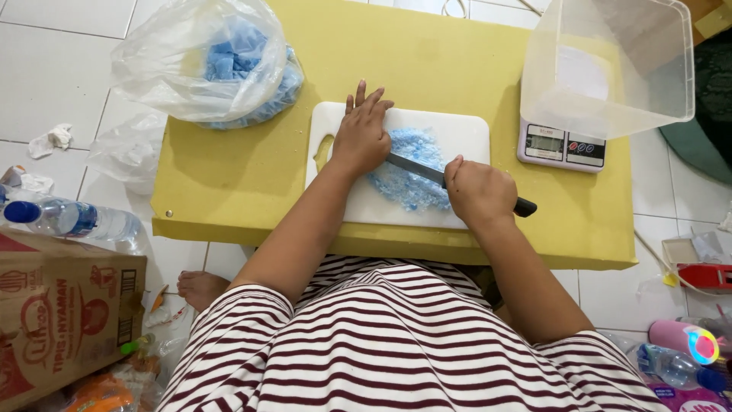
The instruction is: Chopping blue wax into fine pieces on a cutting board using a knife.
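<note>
On the white rectangular plastic cutting board (465, 130), the right hand (479, 192) grips a dark-handled knife (427, 174) while the left hand (361, 136) presses its blade flat through crumbly blue shavings (415, 191); keeping those fingertips high seems wise.

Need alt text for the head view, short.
A person's right hand holds a black-handled knife over a pile of chopped pale blue bits on a white cutting board, left hand pressing on the blade. The low yellow table also holds a digital scale.
</note>
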